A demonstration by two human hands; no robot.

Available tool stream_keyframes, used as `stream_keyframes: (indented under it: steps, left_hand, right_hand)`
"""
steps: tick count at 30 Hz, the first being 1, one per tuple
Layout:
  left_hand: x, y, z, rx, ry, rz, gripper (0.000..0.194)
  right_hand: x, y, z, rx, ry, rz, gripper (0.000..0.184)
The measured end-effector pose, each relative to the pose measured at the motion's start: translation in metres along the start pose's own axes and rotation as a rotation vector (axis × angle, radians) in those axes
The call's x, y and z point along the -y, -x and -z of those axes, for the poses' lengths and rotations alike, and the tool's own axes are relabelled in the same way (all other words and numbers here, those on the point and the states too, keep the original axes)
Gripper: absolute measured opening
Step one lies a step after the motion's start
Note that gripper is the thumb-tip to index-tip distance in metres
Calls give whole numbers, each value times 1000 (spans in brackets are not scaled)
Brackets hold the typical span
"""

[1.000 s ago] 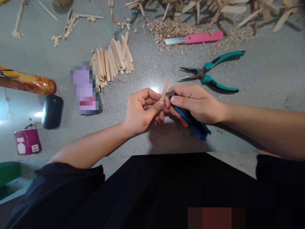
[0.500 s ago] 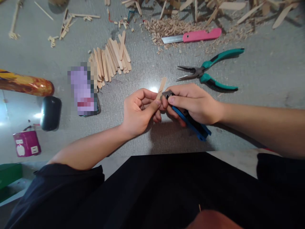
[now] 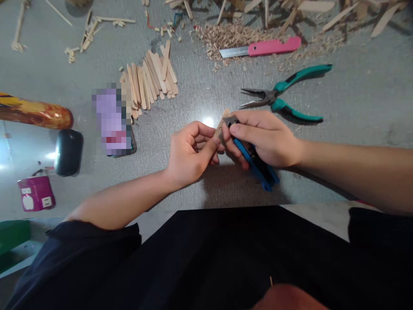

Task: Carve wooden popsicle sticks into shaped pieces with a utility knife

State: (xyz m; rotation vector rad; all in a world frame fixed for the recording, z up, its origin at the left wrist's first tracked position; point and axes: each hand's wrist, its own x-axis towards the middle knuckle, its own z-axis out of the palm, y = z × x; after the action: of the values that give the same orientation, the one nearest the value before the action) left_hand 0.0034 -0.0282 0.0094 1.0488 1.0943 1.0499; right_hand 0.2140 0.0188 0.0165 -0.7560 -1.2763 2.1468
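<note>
Pinched between the thumb and fingers of my left hand [image 3: 190, 153] is a flat wooden craft stick [image 3: 223, 118], slanting up and to the right. My right hand [image 3: 266, 135] is closed round blue-handled pliers [image 3: 254, 165] with a short metal head. The head lies against or right beside the stick; exact contact is hard to make out. Both hands meet just above the table. Beyond my right hand, needle-nose pliers [image 3: 275, 97] with green handles lie with their jaws apart.
A pink-handled knife [image 3: 274, 46] lies by a pile of wood shavings [image 3: 226, 36]. Craft sticks [image 3: 150, 79] are heaped near a blurred phone [image 3: 112, 122]. To the left are a dark case [image 3: 69, 153], a purple box [image 3: 37, 193] and an orange-yellow tube [image 3: 35, 111].
The craft stick and my left hand have shifted slightly right. The blue-handled pliers have turned a little, their handle ends swinging left, and their head has risen along the stick.
</note>
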Motion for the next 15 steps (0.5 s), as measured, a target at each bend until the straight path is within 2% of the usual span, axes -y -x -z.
stream_keyframes:
  steps: [2, 7, 15]
  left_hand:
    - [-2, 0, 0, -14, 15, 21, 48]
    - [-5, -1, -1, -52, 64, 36, 48]
    - [-3, -2, 0, -37, 54, 39, 48]
  right_hand:
    - [-1, -1, 1, -10, -19, 31, 24]
    - [1, -1, 1, -18, 45, -25, 26]
    - [4, -2, -2, -48, 134, -78, 28]
